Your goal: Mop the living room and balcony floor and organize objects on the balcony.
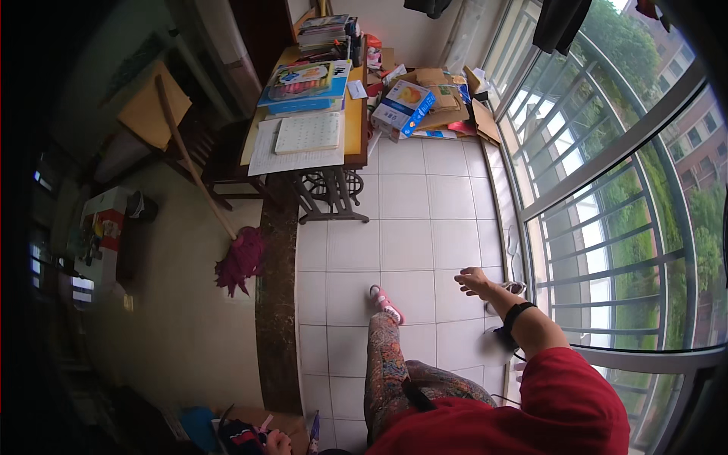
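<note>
My right hand is held out over the white floor tiles at the right, with its fingers apart and nothing in it. A dark band is on that forearm. Low at the left, my left hand shows only in part at the picture's bottom edge, beside a dark blue and red cloth item; whether it grips anything cannot be seen. A cardboard box is just behind it. A mop with a purple head and wooden handle leans against a wooden chair.
Ahead stands a sewing-machine table with books, papers and a notebook. Flattened cardboard and a blue-white box lie behind it. Barred windows line the right, with shoes below. A dark stone strip crosses the floor.
</note>
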Motion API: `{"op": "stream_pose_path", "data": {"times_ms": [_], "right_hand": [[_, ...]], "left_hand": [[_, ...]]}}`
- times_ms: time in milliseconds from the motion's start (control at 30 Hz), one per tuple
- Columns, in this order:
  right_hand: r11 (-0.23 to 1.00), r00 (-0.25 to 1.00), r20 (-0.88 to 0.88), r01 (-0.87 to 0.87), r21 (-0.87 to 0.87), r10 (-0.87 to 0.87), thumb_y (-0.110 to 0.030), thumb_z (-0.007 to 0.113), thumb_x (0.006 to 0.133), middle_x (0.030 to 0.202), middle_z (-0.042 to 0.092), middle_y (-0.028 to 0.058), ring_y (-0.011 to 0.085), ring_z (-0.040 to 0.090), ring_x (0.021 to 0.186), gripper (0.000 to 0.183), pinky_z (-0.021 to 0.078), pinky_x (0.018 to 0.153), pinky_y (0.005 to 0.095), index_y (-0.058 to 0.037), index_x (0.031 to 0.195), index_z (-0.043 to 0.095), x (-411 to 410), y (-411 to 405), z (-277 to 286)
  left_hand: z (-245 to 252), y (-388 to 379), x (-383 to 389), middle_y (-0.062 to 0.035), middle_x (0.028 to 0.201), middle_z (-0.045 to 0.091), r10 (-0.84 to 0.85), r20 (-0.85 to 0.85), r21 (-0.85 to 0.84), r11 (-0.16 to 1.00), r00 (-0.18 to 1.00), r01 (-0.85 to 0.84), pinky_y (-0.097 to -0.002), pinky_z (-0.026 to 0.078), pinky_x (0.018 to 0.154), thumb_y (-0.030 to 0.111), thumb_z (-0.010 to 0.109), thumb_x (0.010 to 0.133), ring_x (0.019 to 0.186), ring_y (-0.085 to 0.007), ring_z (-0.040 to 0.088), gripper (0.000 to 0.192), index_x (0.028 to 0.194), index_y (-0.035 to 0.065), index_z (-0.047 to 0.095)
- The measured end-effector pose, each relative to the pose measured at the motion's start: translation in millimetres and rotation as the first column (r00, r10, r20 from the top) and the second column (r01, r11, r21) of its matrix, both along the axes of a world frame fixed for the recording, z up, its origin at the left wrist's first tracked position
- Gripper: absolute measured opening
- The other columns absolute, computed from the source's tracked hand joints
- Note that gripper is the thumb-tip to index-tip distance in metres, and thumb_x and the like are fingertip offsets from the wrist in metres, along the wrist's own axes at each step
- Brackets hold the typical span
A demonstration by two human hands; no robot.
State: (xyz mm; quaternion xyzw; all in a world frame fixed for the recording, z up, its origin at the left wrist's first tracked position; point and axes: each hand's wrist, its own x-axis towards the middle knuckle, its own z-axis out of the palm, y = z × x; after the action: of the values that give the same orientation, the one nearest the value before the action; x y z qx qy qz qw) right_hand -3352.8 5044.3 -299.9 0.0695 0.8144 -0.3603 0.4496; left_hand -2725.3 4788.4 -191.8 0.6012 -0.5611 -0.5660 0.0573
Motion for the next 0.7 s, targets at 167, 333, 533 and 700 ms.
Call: {"op": "stream_pose_path", "data": {"times_ms": [167, 333, 533, 700], "right_hand": [[0.997, 0.996, 0.063, 0.066, 0.037, -0.068, -0.023, 0.063, 0.076, 0.097, 0.058, 0.0157, 0.0222, 0.059, 0.08, 0.056, 0.0486, 0.068, 0.0363, 0.0034, 0.12, 0.043, -59, 8, -36], [0.983, 0.991, 0.036, 0.121, 0.137, -0.127, -0.022, 0.062, 0.076, 0.089, 0.059, 0.0149, 0.0195, 0.059, 0.074, 0.053, 0.0478, 0.058, 0.031, 0.0046, 0.119, 0.044, -142, 17, -46], [0.973, 0.973, 0.032, 0.229, -0.005, -0.229, -0.022, 0.062, 0.073, 0.08, 0.06, 0.0139, 0.0178, 0.057, 0.068, 0.055, 0.0459, 0.054, 0.0278, 0.0053, 0.118, 0.046, -238, -3, -108], [0.983, 0.983, 0.03, 0.18, -0.036, -0.179, -0.024, 0.062, 0.072, 0.085, 0.062, 0.0158, 0.0197, 0.059, 0.073, 0.055, 0.0481, 0.062, 0.0288, 0.0067, 0.115, 0.048, -319, -6, -180]], "left_hand": [[-98, -73, -100, 0.003, 0.073, 0.051, -0.008, 0.078, -0.041, 0.999, 0.997, 0.011, -0.0199, 0.04, 0.052, 0.009, 0.054, 0.081, 0.062, -0.0081, 0.049, 0.017, 0.098, 0.0076, 0.056], [-170, -112, -307, -0.0141, 0.098, 0.058, -0.412, 0.038, 0.01, 0.911, 0.91, 0.412, -0.0296, 0.047, 0.078, 0.007, 0.06, 0.075, 0.088, -0.0196, 0.057, 0.035, 0.107, -0.0006, 0.049], [-191, -82, -524, -0.0149, 0.103, 0.058, -0.68, -0.01, 0.101, 0.729, 0.733, 0.677, -0.0289, 0.047, 0.079, 0.011, 0.062, 0.077, 0.091, -0.0192, 0.058, 0.039, 0.111, -0.0009, 0.047], [-225, -47, -646, -0.0154, 0.109, 0.056, -0.763, -0.044, 0.173, 0.63, 0.645, 0.757, -0.0286, 0.047, 0.079, 0.009, 0.06, 0.079, 0.094, -0.0198, 0.058, 0.04, 0.114, -0.0014, 0.045]]}}
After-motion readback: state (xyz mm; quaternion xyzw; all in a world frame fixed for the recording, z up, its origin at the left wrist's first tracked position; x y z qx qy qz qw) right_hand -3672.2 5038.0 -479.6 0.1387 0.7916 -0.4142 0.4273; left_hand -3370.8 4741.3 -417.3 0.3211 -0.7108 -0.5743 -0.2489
